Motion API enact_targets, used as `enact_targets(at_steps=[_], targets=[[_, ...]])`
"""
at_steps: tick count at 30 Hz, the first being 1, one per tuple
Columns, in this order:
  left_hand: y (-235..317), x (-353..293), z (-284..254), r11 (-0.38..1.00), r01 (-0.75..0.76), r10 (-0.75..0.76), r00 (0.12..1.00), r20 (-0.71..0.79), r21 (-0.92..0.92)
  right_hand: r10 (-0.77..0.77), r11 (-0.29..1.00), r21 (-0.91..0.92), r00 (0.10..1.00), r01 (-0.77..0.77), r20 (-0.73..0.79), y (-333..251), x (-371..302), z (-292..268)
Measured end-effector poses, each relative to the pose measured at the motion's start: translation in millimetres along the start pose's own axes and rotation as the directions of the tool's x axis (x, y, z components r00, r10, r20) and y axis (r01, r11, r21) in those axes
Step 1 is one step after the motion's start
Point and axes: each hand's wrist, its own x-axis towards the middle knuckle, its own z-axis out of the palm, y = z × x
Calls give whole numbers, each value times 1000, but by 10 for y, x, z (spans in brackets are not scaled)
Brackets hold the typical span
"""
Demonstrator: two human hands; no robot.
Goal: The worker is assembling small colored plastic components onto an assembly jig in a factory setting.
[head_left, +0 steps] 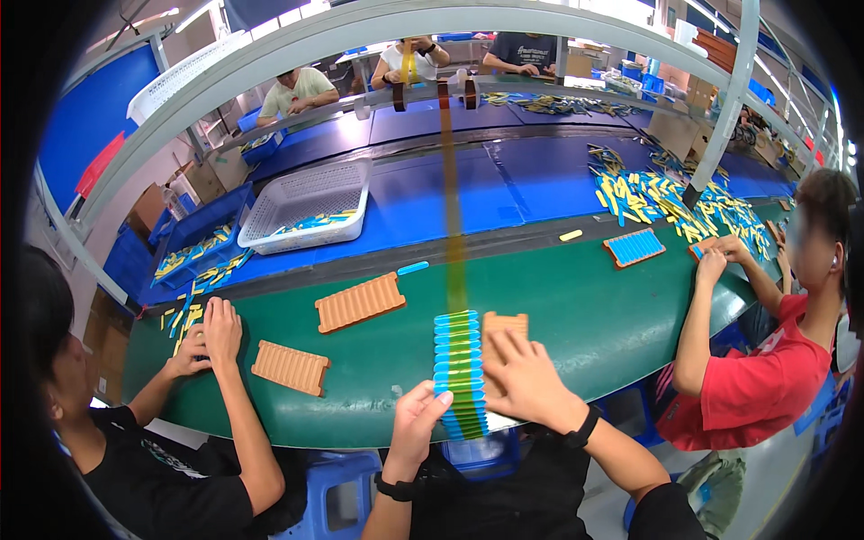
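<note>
A column of flat blue sticks [444,353] lies side by side in front of me, with translucent yellow tape [454,225] along its middle. The tape runs down to the sticks from an overhead roll. My left hand [416,427] is closed on the left edge of the near end of this taped strip, its thumb on top. My right hand [529,382] lies with fingers stretched over a brown ridged tray [506,321], just right of the strip, and covers most of that tray.
Two more ridged trays, one nearer [290,367] and one farther [360,302], lie left on the green bench [576,279]. Beyond is a blue conveyor [423,189] with a white basket [306,211]. Loose sticks [648,198] pile at right. Co-workers sit both sides; a metal post [720,117] stands right.
</note>
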Motion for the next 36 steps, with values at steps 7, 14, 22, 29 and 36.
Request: enact_targets(at_steps=[7, 14, 22, 29, 36], targets=[[-272, 159, -238, 997, 82, -82, 994, -70, 0, 561, 803, -135, 813, -581, -156, 624, -309, -246], [-196, 199, -222, 994, 102, -103, 994, -33, -41, 742, 558, -365, 645, -745, -184, 1429, -317, -607], [-254, 219, -183, 998, 9, -8, 1000, 6, -65, 532, 600, -599, 823, -531, -196, 3035, 111, -730], [-283, 228, -190, 993, -15, 15, 1000, 0, -115, 400, 776, -581, 904, -247, 150, 2849, 311, -825], [-262, 267, -254, 985, -40, 36, 999, -26, -165, 85, 982, -187, 936, -21, 342, 1395, 633, -697]])
